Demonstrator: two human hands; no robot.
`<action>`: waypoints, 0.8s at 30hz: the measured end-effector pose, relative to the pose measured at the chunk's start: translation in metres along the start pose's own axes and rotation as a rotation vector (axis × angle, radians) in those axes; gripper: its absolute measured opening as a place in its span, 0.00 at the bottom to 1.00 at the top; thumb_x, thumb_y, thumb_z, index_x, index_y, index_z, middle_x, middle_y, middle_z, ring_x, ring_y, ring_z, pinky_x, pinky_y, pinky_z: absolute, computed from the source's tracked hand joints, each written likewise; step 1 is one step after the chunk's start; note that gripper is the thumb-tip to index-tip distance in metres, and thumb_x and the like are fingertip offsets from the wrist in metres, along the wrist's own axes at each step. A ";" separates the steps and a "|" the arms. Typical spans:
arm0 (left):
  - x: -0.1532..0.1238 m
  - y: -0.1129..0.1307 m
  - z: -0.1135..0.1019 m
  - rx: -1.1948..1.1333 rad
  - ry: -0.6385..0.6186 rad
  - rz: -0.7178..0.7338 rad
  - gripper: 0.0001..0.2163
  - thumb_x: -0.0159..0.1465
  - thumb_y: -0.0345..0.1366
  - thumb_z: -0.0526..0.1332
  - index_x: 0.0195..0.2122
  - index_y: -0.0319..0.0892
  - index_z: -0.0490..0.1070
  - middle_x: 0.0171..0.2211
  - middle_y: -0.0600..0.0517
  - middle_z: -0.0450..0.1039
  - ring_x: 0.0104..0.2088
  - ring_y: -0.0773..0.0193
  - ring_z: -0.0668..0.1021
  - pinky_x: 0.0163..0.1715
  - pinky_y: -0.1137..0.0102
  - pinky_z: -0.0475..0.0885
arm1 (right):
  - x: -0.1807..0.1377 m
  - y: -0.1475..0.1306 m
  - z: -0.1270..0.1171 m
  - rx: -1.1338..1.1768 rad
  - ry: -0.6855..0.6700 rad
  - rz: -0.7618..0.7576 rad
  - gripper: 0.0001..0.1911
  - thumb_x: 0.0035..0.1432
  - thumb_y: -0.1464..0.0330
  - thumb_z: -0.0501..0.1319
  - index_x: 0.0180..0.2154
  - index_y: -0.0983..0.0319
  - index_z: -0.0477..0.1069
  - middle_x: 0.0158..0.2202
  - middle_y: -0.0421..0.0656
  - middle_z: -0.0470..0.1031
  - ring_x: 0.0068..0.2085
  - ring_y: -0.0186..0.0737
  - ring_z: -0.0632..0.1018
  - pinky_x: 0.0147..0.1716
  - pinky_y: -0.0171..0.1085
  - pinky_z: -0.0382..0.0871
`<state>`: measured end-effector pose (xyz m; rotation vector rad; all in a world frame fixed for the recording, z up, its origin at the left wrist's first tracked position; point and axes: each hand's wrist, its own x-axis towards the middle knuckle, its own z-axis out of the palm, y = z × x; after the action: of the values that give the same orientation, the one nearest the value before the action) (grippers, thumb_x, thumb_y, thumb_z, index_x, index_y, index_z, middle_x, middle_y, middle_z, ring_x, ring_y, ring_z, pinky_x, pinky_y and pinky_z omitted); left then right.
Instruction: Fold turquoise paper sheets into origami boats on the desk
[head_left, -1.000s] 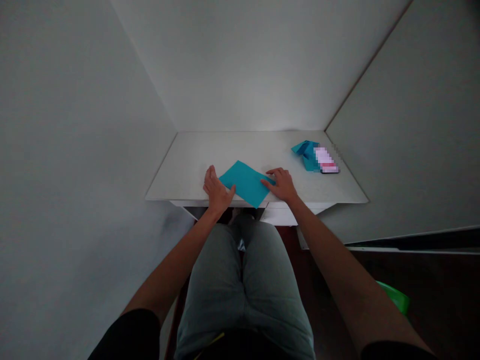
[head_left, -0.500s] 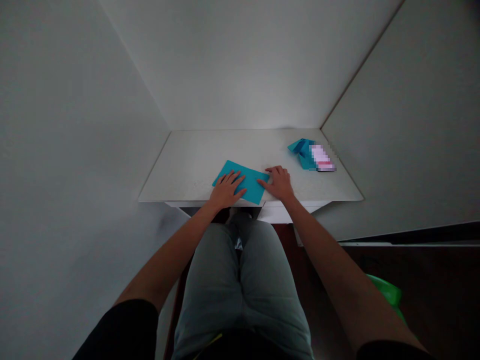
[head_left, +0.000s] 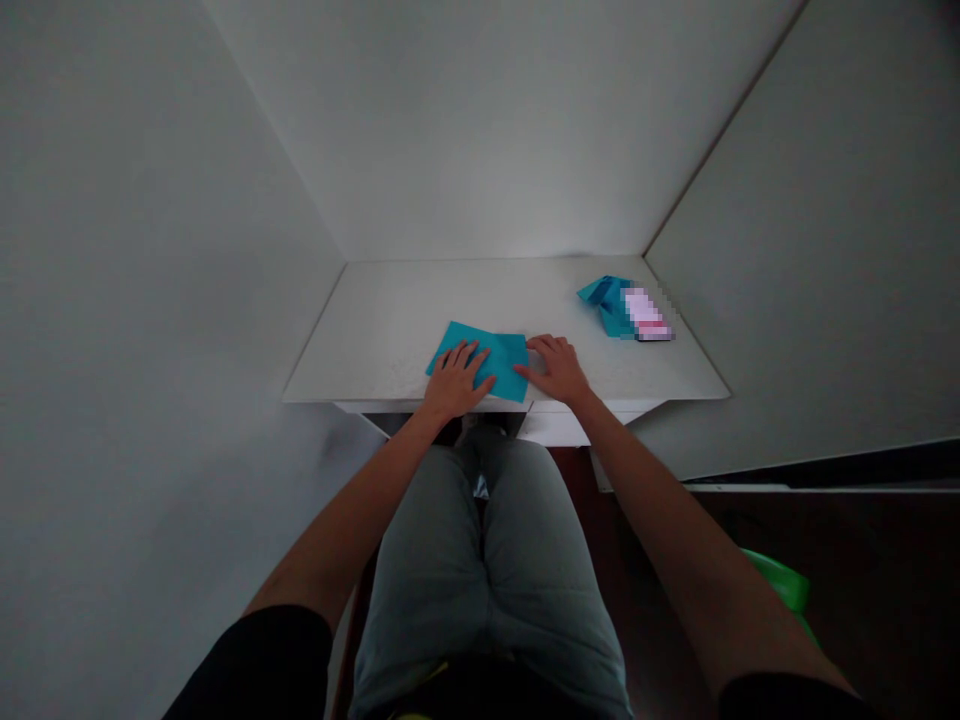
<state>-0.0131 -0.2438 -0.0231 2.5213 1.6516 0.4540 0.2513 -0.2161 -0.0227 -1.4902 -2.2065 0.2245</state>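
Observation:
A sheet of blue paper (head_left: 504,355) lies near the front edge of the white table, its top edge bent where the right part rises. My left hand (head_left: 451,380) rests flat on its left part, fingers spread. Against the paper's right edge is my right hand (head_left: 559,370), thumb over the edge and fingertips at the upper right corner, thumb and fingers apart. Whether any fingertip is under the paper is hidden.
On the right of the white table (head_left: 390,310) lies a folded blue paper piece (head_left: 611,305) beside a phone-like object (head_left: 649,315) with a blurred bright screen. Walls enclose the table's back and sides. A green plastic object (head_left: 780,580) stands low at right.
The paper's right part has bent and its right edge has shifted left and swung more upright. My right hand has moved only slightly; my left hand stays on the paper.

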 end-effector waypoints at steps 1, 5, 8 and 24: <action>0.000 0.000 0.000 0.002 0.001 0.002 0.31 0.77 0.53 0.53 0.78 0.46 0.64 0.79 0.43 0.59 0.80 0.43 0.60 0.78 0.45 0.54 | -0.001 -0.003 -0.002 0.000 -0.035 -0.051 0.28 0.73 0.46 0.60 0.63 0.54 0.78 0.66 0.49 0.78 0.62 0.60 0.74 0.63 0.57 0.67; -0.001 0.002 -0.003 0.007 0.004 0.000 0.33 0.78 0.53 0.53 0.79 0.44 0.61 0.79 0.41 0.60 0.79 0.43 0.61 0.78 0.46 0.54 | -0.004 -0.012 -0.006 -0.018 -0.193 -0.225 0.26 0.77 0.49 0.55 0.68 0.48 0.76 0.73 0.41 0.73 0.68 0.58 0.72 0.67 0.58 0.63; -0.001 0.003 -0.005 0.011 0.005 0.009 0.34 0.78 0.53 0.53 0.81 0.45 0.57 0.79 0.42 0.61 0.79 0.43 0.61 0.77 0.46 0.56 | -0.004 -0.014 -0.004 -0.026 -0.246 -0.265 0.29 0.78 0.49 0.51 0.70 0.49 0.73 0.75 0.40 0.71 0.72 0.57 0.70 0.69 0.59 0.62; 0.000 0.008 -0.006 0.137 -0.037 0.004 0.31 0.78 0.54 0.53 0.78 0.46 0.63 0.79 0.44 0.59 0.80 0.45 0.60 0.77 0.47 0.57 | 0.037 -0.033 0.040 -0.227 -0.258 -0.190 0.34 0.80 0.57 0.44 0.80 0.59 0.55 0.81 0.46 0.55 0.80 0.55 0.61 0.76 0.58 0.58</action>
<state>-0.0084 -0.2474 -0.0151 2.6115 1.7202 0.3023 0.1939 -0.1914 -0.0345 -1.4183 -2.6387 0.1117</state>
